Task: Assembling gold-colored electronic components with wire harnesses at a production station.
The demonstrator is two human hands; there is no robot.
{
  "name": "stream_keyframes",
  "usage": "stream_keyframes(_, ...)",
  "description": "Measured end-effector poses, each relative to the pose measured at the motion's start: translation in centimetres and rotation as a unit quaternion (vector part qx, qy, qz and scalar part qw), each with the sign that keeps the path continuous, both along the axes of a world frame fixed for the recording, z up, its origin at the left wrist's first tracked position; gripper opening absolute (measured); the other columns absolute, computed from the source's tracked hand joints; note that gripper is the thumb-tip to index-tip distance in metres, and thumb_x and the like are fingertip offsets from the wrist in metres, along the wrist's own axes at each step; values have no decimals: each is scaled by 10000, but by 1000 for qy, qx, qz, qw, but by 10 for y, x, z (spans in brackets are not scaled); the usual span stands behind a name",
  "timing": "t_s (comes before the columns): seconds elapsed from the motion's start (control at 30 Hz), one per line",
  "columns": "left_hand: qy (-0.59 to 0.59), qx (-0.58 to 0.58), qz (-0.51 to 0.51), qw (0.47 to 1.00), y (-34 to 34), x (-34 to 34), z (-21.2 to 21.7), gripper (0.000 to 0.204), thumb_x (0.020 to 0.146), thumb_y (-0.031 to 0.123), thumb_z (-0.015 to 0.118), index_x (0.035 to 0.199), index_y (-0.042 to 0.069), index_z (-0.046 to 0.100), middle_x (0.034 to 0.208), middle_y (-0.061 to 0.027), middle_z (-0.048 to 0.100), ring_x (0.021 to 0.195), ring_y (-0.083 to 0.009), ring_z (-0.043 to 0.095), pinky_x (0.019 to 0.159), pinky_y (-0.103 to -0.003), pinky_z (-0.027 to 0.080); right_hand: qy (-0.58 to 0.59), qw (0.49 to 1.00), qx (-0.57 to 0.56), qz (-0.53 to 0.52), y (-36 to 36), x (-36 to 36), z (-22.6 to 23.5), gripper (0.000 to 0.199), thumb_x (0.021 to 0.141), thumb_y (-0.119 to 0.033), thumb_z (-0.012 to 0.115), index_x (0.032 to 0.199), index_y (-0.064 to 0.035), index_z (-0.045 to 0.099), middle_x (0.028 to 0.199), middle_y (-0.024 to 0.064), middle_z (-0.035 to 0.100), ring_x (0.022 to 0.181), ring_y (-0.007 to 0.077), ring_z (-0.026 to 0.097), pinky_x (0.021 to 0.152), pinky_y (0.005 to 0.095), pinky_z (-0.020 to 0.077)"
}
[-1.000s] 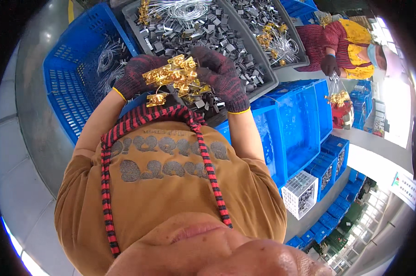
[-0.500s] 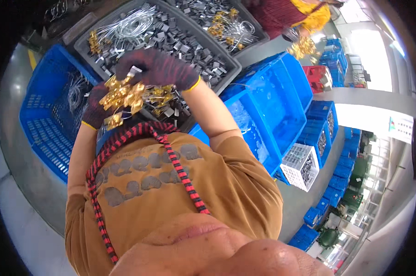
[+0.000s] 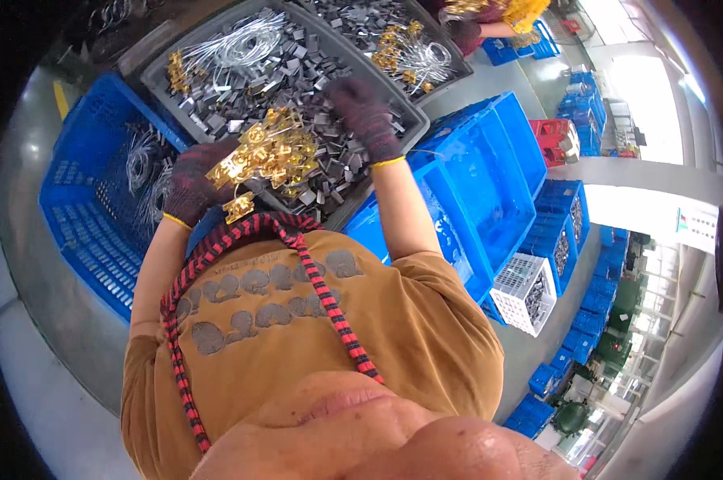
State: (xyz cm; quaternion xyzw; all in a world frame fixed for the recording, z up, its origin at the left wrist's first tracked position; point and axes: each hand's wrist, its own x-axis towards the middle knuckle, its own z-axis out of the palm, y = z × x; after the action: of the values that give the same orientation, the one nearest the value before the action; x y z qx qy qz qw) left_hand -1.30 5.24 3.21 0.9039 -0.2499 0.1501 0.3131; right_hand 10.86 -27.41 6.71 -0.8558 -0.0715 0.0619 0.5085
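Observation:
My left hand [image 3: 199,181], in a dark red and black glove, is closed round a bunch of shiny gold-coloured metal clips [image 3: 269,152]. The bunch fans out over the near part of a grey plastic bin [image 3: 420,126]. My right hand [image 3: 361,116], gloved the same way, hovers over or touches the small dark grey metal pieces [image 3: 313,76] heaped in that bin. Motion blurs its fingers, so whether they grip a piece is hidden. At the bin's far left lies a bundle of looped silvery wires [image 3: 245,44] with gold-coloured ends.
A blue perforated basket [image 3: 85,216] with wire coils stands at my left. Blue crates [image 3: 489,184] and a white crate [image 3: 525,294] stand at my right. Beyond is a second grey bin [image 3: 449,68] with similar parts; a co-worker's gloved hand [image 3: 461,36] is beside it.
My right hand has left the gold-coloured bunch and moved right, over the dark pieces. My left hand still holds the bunch, slightly farther right. The co-worker's arm has shifted.

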Motion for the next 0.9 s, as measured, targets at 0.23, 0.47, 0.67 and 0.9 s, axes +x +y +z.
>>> stream_keyframes(0.23,-41,19,30,999,9,-6,-8,668,744,546,774,1307,198,682,1154,-94,738,1045,-318,698,900,-431,557,-96,896,-411,138,-14,-13,-103,338,889,-301,664,1068,-22,728,971,263,714,992,421,709,849,515,562)
stream_keyframes(0.47,88,83,67,990,2,-7,-1,670,735,562,798,1290,202,687,1117,-108,737,1066,-327,687,888,-452,551,146,984,101,-33,-23,-7,-15,288,965,-256,681,1138,-25,681,834,43,659,677,145,606,623,311,504)
stream_keyframes(0.67,16,-74,3,997,14,3,-29,674,740,489,823,1335,205,684,1142,-89,741,1092,-309,689,928,-419,557,165,968,168,92,34,-72,17,287,974,-190,658,1211,-27,657,781,7,625,635,83,547,557,263,437)
stream_keyframes(0.9,117,-53,65,990,1,-4,-8,677,765,511,825,1319,144,691,1194,-106,731,1126,-298,679,1001,-405,527,-37,994,53,92,12,-74,-1,534,977,-193,676,1465,-57,510,936,28,664,558,64,505,478,238,392)
